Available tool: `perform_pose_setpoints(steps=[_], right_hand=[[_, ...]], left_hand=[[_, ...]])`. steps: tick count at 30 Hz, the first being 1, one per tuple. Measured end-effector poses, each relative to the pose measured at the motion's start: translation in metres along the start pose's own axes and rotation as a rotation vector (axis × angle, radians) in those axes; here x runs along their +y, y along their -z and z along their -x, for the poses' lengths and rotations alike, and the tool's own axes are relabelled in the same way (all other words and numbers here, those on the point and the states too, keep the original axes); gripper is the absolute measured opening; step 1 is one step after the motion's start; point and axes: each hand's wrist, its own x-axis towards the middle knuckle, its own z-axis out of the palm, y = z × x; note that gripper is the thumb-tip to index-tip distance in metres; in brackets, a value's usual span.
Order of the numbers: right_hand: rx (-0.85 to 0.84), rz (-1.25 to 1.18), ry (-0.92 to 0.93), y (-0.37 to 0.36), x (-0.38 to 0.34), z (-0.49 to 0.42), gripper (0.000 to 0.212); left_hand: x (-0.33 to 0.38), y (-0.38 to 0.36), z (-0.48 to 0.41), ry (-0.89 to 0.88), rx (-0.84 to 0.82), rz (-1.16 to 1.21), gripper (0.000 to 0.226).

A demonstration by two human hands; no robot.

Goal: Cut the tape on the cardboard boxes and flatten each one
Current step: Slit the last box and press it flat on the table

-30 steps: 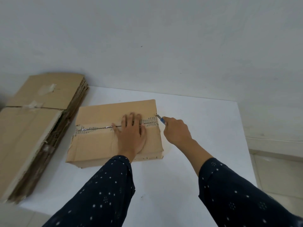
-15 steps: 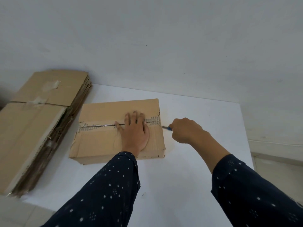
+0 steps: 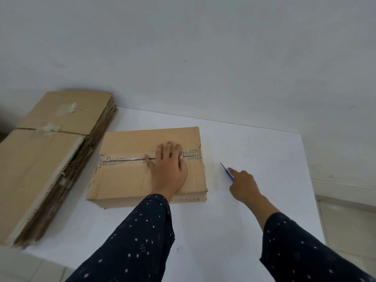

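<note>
Your right hand (image 3: 243,183) has pulled the cutter (image 3: 227,172) away from the box (image 3: 126,180). Half a second ago the blade was at the right end of the seam; now it is clear of the cardboard, over the bare table. Your left hand (image 3: 169,171) has stayed in the same place on the box.

Behind everything you have a plain grey wall (image 3: 183,47). Below it is the white table (image 3: 254,143), and its far edge touches the wall. On the left side of the table lies a stack (image 3: 46,159) of flattened cardboard, many layers, with some torn tape pieces on its top sheet. It reaches past the near left corner of the table.

The box sits just beside the stack, in the middle of the table, not yet flattened. Its top flaps are closed, and the seam runs from left to right across the top. The tape (image 3: 122,159) along this seam looks rough and cut, and a dark slit shows from the left end up to your fingers.

Your left hand lies flat on the box top, fingers straight and spread across the seam, pressing down. Your right hand is to the right of the box, apart from it, with its fingers curled around the blue handle of the cutter. The thin blade points up and left, towards the box's right side, but does not touch it.
</note>
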Motion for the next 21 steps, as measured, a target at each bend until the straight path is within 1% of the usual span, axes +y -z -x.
perform_pose_setpoints(steps=[1,2,3,4,5,6,7,8,9,11,14,17,19,21], right_hand=[[0.05,-0.019,0.034,0.003,-0.007,0.003,0.052],[0.084,-0.095,0.08,0.009,-0.016,0.008,0.045],[0.077,-0.226,0.128,0.015,-0.028,0.014,0.041],[0.022,-0.37,0.168,0.022,-0.039,0.021,0.043],[-0.065,-0.472,0.195,0.028,-0.05,0.028,0.056],[-0.138,-0.463,0.221,0.032,-0.061,0.033,0.077],[-0.172,-0.368,0.232,0.034,-0.07,0.038,0.098],[-0.169,-0.244,0.235,0.034,-0.076,0.042,0.112],[-0.142,-0.131,0.236,0.032,-0.081,0.042,0.117],[-0.07,-0.029,0.214,0.03,-0.089,0.041,0.11],[0.034,0.018,0.124,0.034,-0.098,0.031,0.097],[0.158,0.04,0.0,0.04,-0.111,0.021,0.071],[0.198,0.029,-0.065,0.038,-0.126,0.018,0.053],[0.224,-0.061,-0.129,0.027,-0.142,0.016,0.042]], left_hand=[[-0.001,0.002,-0.001,0.0,0.015,0.004,0.042],[-0.004,0.006,-0.003,-0.013,0.033,0.006,0.038],[-0.007,0.01,-0.007,-0.039,0.04,0.008,0.035],[-0.012,0.015,-0.014,-0.073,0.029,0.009,0.032],[-0.018,0.021,-0.022,-0.105,0.003,0.006,0.032],[-0.025,0.025,-0.031,-0.124,-0.029,-0.007,0.036],[-0.034,0.03,-0.041,-0.129,-0.06,-0.03,0.043],[-0.043,0.034,-0.049,-0.116,-0.095,-0.055,0.051],[-0.053,0.038,-0.057,-0.094,-0.137,-0.078,0.061],[-0.073,0.047,-0.068,-0.064,-0.221,-0.12,0.073],[-0.096,0.061,-0.074,-0.078,-0.244,-0.133,0.075],[-0.11,0.071,-0.076,-0.088,-0.241,-0.126,0.066],[-0.121,0.074,-0.078,-0.067,-0.27,-0.1,0.056],[-0.134,0.075,-0.082,-0.031,-0.307,-0.062,0.049]])
